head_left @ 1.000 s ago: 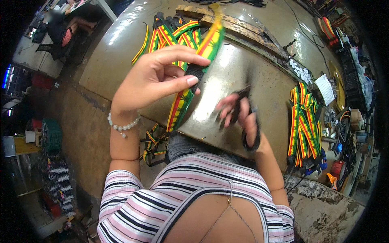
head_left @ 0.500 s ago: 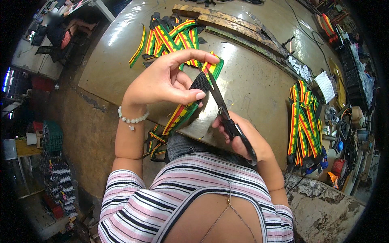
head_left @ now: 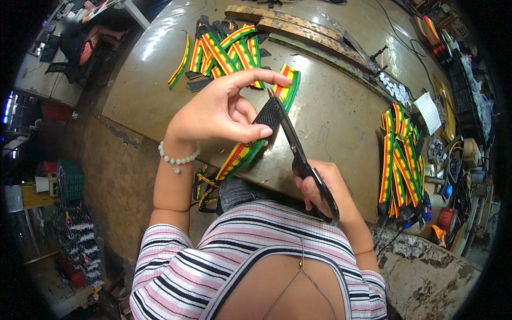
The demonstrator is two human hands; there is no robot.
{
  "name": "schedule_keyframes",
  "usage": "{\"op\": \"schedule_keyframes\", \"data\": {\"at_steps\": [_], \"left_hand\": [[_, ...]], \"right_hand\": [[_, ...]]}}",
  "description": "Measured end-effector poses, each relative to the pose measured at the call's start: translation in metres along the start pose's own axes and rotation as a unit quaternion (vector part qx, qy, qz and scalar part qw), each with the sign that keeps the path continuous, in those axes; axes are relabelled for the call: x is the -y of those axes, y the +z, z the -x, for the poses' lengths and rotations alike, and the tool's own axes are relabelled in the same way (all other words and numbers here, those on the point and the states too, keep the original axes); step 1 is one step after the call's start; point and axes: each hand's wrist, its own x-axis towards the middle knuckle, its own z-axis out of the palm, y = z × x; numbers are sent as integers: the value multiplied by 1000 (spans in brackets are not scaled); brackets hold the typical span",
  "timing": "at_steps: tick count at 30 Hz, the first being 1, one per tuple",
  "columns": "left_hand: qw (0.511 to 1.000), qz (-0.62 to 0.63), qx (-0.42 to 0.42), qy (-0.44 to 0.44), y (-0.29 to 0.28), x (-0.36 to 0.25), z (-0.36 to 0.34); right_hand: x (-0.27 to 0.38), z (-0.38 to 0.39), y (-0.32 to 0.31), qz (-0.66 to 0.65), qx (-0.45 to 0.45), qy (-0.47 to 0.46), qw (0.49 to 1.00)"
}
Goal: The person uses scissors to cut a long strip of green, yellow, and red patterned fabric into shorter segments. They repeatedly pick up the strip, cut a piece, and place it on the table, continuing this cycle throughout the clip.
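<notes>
My left hand (head_left: pixel 210 112) pinches a strap striped red, yellow and green (head_left: pixel 238 159), its thumb on a black webbing part (head_left: pixel 268 114) and its index finger stretched to the far end of the strap. The strap's near end hangs toward my lap. Black scissors (head_left: pixel 293 140) are in my right hand (head_left: pixel 329 186), fingers through the handles. Their blades look nearly closed, and the tips lie at the strap between my left thumb and index finger. Whether the blades touch the fabric I cannot tell.
A pile of similar straps (head_left: pixel 218 50) lies on the table (head_left: pixel 341 122) beyond my left hand. Another bundle (head_left: pixel 399 160) is at the right edge. Wooden bars (head_left: pixel 304 32) cross the far side. Several straps (head_left: pixel 205 186) hang by my lap. A seated person (head_left: pixel 80 42) is far left.
My right hand and the scissor handles have shifted slightly right and toward me. The blades look more closed. The strap's far end has moved a little to the right.
</notes>
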Motion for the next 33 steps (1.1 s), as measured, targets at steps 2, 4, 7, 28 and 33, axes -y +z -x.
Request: {"op": "schedule_keyframes", "data": {"at_steps": [2, 4, 7, 28, 33], "left_hand": [[1000, -18, -16, -2, 1, 0, -1], [999, -20, -17, 39, 2, 2, -1], [996, -43, -51, 63, -5, 7, 0], [982, -88, -120, 119, 30, 47, -1], [954, -13, -173, 243, 42, 40, -16]], "right_hand": [[2, 3, -2, -12, 5, 54, 998], [0, 4, -3, -15, 7, 78, 997], [-10, 0, -2, 27, -13, -15, 999], [-29, -54, -2, -212, -218, -202, 931], [-28, -60, 29, -242, -35, -97, 965]]}}
